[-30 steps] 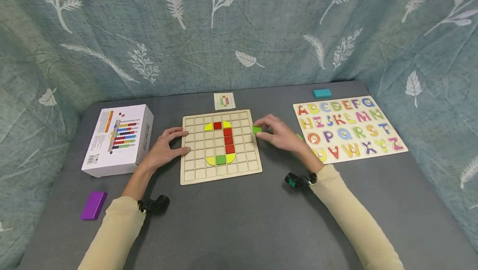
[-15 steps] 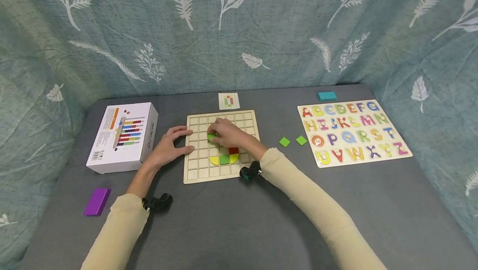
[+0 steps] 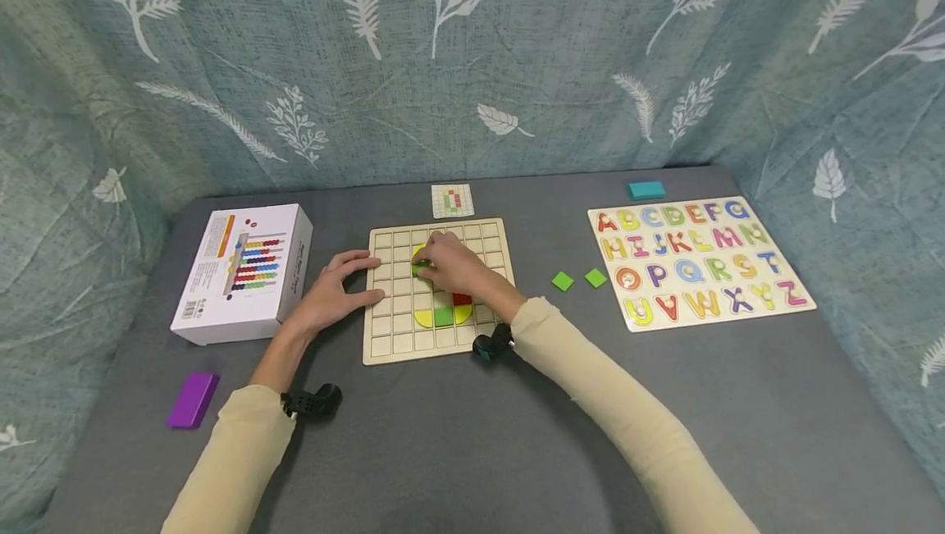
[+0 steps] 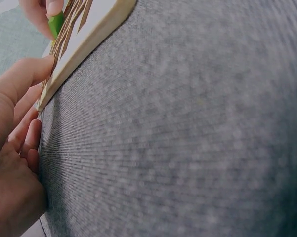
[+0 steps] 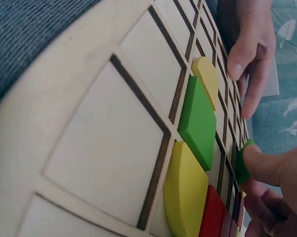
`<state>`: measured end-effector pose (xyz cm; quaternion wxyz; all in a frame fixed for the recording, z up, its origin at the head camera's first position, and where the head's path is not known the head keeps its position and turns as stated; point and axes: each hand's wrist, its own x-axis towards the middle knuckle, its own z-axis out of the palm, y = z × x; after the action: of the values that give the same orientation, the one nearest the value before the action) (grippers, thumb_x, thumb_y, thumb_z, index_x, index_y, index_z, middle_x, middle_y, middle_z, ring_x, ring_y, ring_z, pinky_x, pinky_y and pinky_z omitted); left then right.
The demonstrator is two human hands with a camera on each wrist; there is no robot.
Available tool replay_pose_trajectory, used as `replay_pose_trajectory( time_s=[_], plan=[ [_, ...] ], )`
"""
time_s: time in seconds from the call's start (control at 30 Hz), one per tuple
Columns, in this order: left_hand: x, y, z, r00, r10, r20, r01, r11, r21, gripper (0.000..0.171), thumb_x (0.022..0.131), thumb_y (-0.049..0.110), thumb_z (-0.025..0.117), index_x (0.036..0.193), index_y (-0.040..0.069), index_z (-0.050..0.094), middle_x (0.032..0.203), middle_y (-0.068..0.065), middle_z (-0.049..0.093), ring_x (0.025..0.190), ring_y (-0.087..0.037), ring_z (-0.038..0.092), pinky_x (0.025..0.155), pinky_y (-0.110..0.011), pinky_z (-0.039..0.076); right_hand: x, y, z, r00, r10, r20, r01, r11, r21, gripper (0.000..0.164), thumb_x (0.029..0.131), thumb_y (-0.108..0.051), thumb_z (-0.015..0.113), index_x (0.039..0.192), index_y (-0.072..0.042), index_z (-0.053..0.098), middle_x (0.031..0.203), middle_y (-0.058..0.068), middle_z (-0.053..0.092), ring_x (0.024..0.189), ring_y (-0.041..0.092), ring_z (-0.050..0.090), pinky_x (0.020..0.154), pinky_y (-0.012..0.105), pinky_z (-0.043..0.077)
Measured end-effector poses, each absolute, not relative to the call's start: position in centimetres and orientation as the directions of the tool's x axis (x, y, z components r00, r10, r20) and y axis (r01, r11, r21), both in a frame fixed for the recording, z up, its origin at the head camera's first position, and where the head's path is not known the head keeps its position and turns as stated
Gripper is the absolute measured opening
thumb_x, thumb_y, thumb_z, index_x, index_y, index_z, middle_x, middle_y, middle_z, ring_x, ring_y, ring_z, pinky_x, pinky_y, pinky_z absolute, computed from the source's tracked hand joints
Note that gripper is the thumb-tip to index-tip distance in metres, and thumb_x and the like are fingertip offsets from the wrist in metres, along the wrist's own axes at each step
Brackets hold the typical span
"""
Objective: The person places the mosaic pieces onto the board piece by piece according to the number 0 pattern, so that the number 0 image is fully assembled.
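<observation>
A wooden grid board [image 3: 381,326] lies on the grey table. My left hand [image 3: 330,292] rests at its left edge, thumb and forefinger spread apart and touching the rim. My right hand [image 3: 456,265] is over the board's middle, pinching a green square tile [image 5: 243,160] between thumb and fingers at a cell in the upper part. Below it sit another green tile [image 3: 443,317], a yellow rounded tile [image 3: 423,317] on its left and a yellow tile [image 3: 463,313] on its right. A red tile [image 3: 461,298] shows under my wrist; the right hand hides other tiles.
Behind the board lies a small pattern card [image 3: 453,200]. Two loose green tiles [image 3: 563,280] lie between it and the alphabet puzzle [image 3: 701,263]. A white abacus box [image 3: 239,271], a purple block [image 3: 194,399] and a teal block [image 3: 646,190] stand around.
My right hand has carried the green tile from the board's right edge leftward over the grid, then slightly up to a cell. The left hand stays at the rim.
</observation>
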<state>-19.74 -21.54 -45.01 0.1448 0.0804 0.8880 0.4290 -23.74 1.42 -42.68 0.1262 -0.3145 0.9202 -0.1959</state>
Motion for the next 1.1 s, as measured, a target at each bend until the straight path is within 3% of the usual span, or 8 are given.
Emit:
replay_pose_trajectory(
  time_s=[0.27,0.53,0.83,1.0,1.1],
  plan=[
    [-19.7,-21.4,-44.8,-0.945,0.268,-0.185,0.021,0.618,0.786,0.060,0.089,0.023,0.070,0.141,0.003,0.047,0.157,-0.018,0.022,0.147,-0.046,0.008,0.113,-0.066,0.016,-24.1,1.4,-42.6,-0.796,-0.601,-0.069,-0.516,0.734,-0.442,0.026,0.095,-0.022,0.062,0.117,-0.014,0.072,0.109,0.006,0.066,0.093,0.020,0.053,0.079,0.029,0.041],
    [-19.8,-21.6,-44.2,-0.939,0.280,-0.201,0.018,0.620,0.784,0.061,0.090,0.026,0.069,0.142,0.004,0.046,0.158,-0.017,0.020,0.148,-0.046,0.004,0.114,-0.066,0.014,-24.4,1.3,-42.4,-0.794,-0.607,-0.029,-0.534,0.720,-0.442,0.022,0.094,-0.021,0.064,0.112,-0.013,0.073,0.109,0.004,0.070,0.097,0.021,0.058,0.088,0.033,0.047],
    [-19.9,-21.6,-44.3,-0.942,0.278,-0.188,0.028,0.622,0.782,0.061,0.090,0.025,0.070,0.142,0.003,0.047,0.158,-0.018,0.021,0.147,-0.046,0.008,0.113,-0.065,0.017,-24.4,0.8,-42.4,-0.812,-0.582,-0.042,-0.534,0.770,-0.350,0.014,0.096,-0.018,0.062,0.103,-0.018,0.074,0.103,0.002,0.069,0.097,0.020,0.059,0.080,0.030,0.052],
    [-19.8,-21.6,-44.7,-0.941,0.290,-0.176,0.046,0.621,0.782,0.061,0.090,0.026,0.070,0.142,0.003,0.047,0.157,-0.019,0.021,0.146,-0.047,0.009,0.112,-0.065,0.019,-23.9,0.7,-42.2,-0.808,-0.585,-0.070,-0.534,0.777,-0.332,0.017,0.096,-0.018,0.062,0.107,-0.020,0.074,0.105,0.002,0.066,0.097,0.019,0.055,0.074,0.028,0.050],
    [-19.7,-21.8,-44.9,-0.942,0.287,-0.176,0.045,0.625,0.779,0.060,0.090,0.026,0.070,0.141,0.003,0.047,0.157,-0.019,0.022,0.146,-0.047,0.009,0.112,-0.065,0.018,-23.0,1.6,-41.6,-0.805,-0.591,-0.059,-0.517,0.746,-0.419,0.022,0.094,-0.021,0.064,0.115,-0.018,0.071,0.108,0.004,0.065,0.096,0.019,0.055,0.074,0.028,0.048]
  ],
)
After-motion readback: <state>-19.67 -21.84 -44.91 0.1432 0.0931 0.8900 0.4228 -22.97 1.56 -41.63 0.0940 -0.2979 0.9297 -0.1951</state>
